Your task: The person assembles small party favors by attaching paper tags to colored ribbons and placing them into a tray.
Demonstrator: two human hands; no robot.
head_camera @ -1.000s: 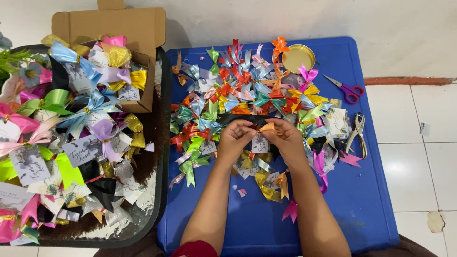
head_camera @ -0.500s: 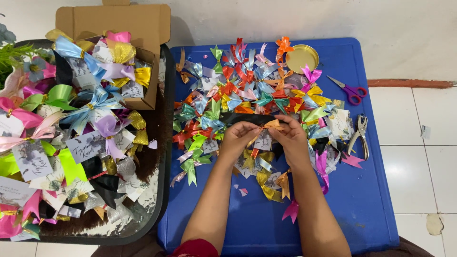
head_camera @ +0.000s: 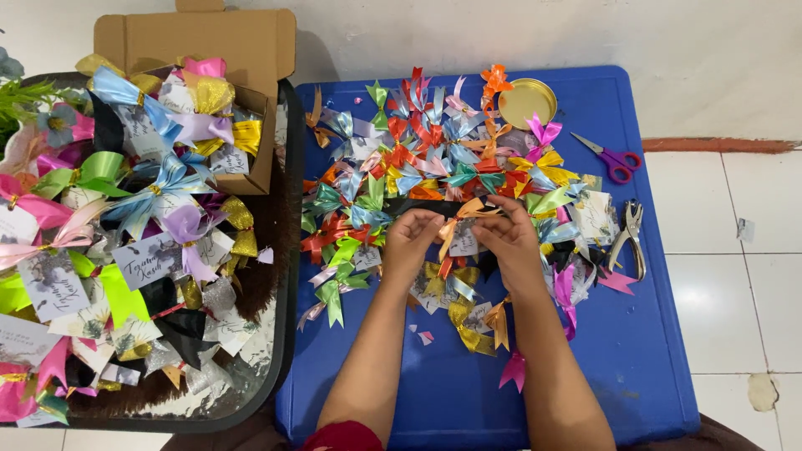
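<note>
My left hand [head_camera: 411, 244] and my right hand [head_camera: 511, 240] meet over the middle of a blue plastic table [head_camera: 635, 351]. Between their fingertips they pinch a small pale tag [head_camera: 464, 242] with an orange ribbon bow [head_camera: 464, 212] at its top. A heap of ribbon bows [head_camera: 418, 159] in many colours covers the table's far half, just beyond my fingers. More bows and tags lie under and beside my wrists.
Purple-handled scissors [head_camera: 615, 160], a round gold lid [head_camera: 527, 102] and a metal hole punch [head_camera: 631, 239] lie on the table's right part. At left, a dark tray [head_camera: 289, 250] holds finished tagged bows [head_camera: 150, 225] and an open cardboard box [head_camera: 200, 42]. White tiled floor at right.
Both hands stay over the same spot. The orange bow and tag between my fingers have shifted slightly as I work on them.
</note>
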